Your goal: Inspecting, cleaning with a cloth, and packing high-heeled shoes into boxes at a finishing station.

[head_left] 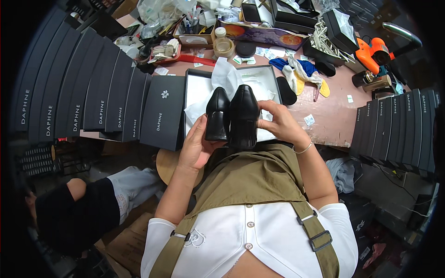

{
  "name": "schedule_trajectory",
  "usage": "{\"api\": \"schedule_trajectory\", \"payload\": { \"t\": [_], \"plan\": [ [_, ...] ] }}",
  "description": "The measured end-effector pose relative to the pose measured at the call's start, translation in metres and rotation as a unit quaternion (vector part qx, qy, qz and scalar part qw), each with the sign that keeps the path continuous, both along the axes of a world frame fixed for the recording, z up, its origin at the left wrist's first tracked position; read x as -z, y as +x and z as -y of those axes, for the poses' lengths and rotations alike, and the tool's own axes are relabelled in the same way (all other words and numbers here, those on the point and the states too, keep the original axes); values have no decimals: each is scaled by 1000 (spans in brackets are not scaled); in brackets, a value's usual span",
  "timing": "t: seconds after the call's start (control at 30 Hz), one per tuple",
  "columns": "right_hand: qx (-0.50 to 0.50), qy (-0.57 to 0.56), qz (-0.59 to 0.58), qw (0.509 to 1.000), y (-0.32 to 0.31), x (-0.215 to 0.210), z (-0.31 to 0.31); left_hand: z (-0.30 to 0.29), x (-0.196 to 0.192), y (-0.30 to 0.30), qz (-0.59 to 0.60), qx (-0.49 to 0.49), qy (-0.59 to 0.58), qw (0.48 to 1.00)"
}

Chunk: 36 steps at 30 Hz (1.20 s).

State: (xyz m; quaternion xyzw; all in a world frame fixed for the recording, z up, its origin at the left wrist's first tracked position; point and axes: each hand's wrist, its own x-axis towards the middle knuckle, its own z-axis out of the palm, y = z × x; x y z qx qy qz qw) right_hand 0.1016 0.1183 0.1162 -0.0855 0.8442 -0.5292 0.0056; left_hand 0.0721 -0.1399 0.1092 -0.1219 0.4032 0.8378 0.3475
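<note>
A pair of glossy black heeled shoes is held side by side over an open shoebox (274,76), their block heels toward me. My left hand (197,147) closes round the lower side of the left shoe (217,114). With thumb and fingers, my right hand (282,121) grips the side of the right shoe (244,111). White tissue paper (225,74) sticks up from the box behind the shoes, and more white paper lines its inside. The dark box lid (160,109) lies against the box's left side. The fingers under the left shoe are partly hidden.
Stacked dark shoeboxes (99,88) stand at left, others (394,125) at right. Behind lie a red-handled tool (197,60), a glass jar (223,45), cloths (301,72), a box of white sticks (322,41) and an orange heat-gun-like tool (371,50). Another person (83,208) is at lower left.
</note>
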Motion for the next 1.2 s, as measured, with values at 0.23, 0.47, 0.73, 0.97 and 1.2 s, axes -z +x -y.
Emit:
{"api": "schedule_trajectory", "payload": {
  "t": [0.23,0.47,0.73,0.97,1.2],
  "plan": [
    [-21,-151,81,985,-2,8,1,-3,-5,7,-23,-10,-13,1000],
    [65,-35,-5,997,24,-5,-27,-18,-27,9,-58,-6,38,998],
    [215,261,33,941,86,33,-183,-42,-22,-5,1,8,73,997],
    [236,345,-38,907,57,130,-237,-81,-18,-15,-14,-107,-43,993],
    [315,173,-21,933,-36,129,-226,-104,-14,-15,-24,-101,-19,994]
  ]
}}
